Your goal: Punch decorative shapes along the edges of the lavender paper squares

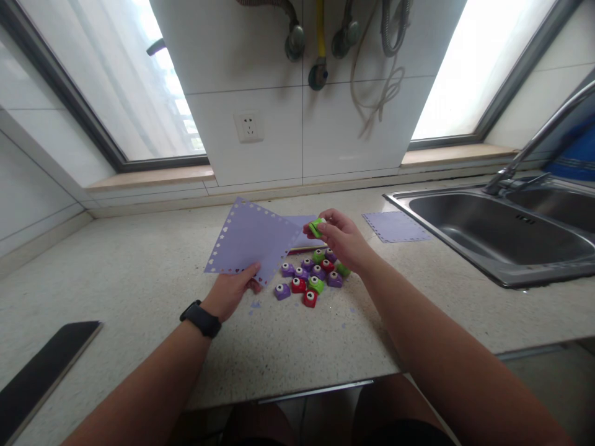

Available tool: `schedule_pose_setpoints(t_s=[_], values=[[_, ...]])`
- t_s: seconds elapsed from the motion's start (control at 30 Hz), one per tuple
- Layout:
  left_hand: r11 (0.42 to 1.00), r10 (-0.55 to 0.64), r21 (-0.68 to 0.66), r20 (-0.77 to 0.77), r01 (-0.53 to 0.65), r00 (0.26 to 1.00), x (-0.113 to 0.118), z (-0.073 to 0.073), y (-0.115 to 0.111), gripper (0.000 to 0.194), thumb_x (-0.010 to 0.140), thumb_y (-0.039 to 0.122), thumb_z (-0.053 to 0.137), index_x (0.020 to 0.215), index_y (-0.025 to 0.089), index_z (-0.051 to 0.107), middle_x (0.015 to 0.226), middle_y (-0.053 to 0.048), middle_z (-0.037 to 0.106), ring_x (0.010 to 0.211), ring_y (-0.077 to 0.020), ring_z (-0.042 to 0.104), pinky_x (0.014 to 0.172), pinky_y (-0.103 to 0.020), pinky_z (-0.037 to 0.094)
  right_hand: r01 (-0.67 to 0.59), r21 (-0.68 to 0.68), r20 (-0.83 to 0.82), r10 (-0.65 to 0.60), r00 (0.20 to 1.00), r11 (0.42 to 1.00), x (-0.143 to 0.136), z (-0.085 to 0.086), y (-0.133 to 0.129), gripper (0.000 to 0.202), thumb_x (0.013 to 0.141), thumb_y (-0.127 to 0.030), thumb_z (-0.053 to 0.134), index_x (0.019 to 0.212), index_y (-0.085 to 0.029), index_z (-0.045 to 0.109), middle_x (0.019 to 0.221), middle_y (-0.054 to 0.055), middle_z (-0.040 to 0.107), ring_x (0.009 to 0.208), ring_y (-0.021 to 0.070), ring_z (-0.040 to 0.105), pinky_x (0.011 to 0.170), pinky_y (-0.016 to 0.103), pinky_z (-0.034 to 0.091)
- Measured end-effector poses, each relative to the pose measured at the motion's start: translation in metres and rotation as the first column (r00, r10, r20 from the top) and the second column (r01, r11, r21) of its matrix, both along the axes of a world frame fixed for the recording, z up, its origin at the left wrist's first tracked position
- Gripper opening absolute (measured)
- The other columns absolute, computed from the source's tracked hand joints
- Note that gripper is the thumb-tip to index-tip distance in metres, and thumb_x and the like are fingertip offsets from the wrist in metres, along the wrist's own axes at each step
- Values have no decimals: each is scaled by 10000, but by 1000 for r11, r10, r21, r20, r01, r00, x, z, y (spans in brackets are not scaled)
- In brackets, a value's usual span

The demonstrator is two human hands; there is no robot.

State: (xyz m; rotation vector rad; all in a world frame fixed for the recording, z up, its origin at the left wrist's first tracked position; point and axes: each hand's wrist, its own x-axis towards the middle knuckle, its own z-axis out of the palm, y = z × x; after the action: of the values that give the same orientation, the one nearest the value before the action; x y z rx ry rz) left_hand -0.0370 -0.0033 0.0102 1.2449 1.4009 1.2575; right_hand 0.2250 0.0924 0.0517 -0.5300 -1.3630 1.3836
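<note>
My left hand point(237, 286) pinches the near edge of a purple paper sheet point(253, 238), which has small shapes punched along its edges and is raised off the counter at a tilt. In my right hand point(341, 238) is a small green craft punch point(317, 227), held between thumb and fingers just right of the sheet's corner. Below and between the hands lie several more craft punches: purple ones point(281, 291), red ones point(310, 298) and green ones point(315, 284). Partly hidden behind the raised sheet is a stack of coloured paper point(309, 235).
Another purple sheet with punched edges point(395, 227) lies flat by the steel sink point(465, 217) on the right. Tiny purple paper scraps point(255, 305) dot the counter point(139, 266). A dark flat slab point(46, 378) rests at the left front. The tiled wall bears a socket point(248, 127).
</note>
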Motion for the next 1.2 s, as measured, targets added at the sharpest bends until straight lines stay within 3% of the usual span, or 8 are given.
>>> schedule_pose_setpoints(t_s=[0.37, 0.63, 1.2], values=[[1000, -23, 21, 158, 20, 987, -4, -15, 5, 252, 826, 431, 781, 796, 192, 704, 708, -18, 675, 565, -184, 607, 559, -329, 561, 20, -44, 20, -19, 1000, 999, 1, 3, 1, 377, 796, -465, 829, 938, -241, 561, 753, -5, 753, 730, 198, 760, 738, 374, 604], [1000, 5, -16, 60, -4, 998, -3, -9, 3, 255, 838, 446, 739, 749, 213, 685, 677, -19, 673, 571, -193, 626, 572, -320, 563, -1, -124, 74, 11, 997, 992, 0, 7, -5, 438, 848, -555, 753, 1007, -280, 452, 662, -48, 719, 544, 187, 719, 521, 286, 525], [1000, -24, 10, 66, 24, 998, -5, -14, 5, 287, 846, 466, 750, 761, 199, 686, 688, -25, 670, 580, -193, 623, 583, -333, 562, -28, -49, -69, 25, 997, 998, -6, 1, -3, 489, 795, -464, 871, 1084, -293, 516, 919, -6, 786, 900, 198, 775, 953, 437, 597]])
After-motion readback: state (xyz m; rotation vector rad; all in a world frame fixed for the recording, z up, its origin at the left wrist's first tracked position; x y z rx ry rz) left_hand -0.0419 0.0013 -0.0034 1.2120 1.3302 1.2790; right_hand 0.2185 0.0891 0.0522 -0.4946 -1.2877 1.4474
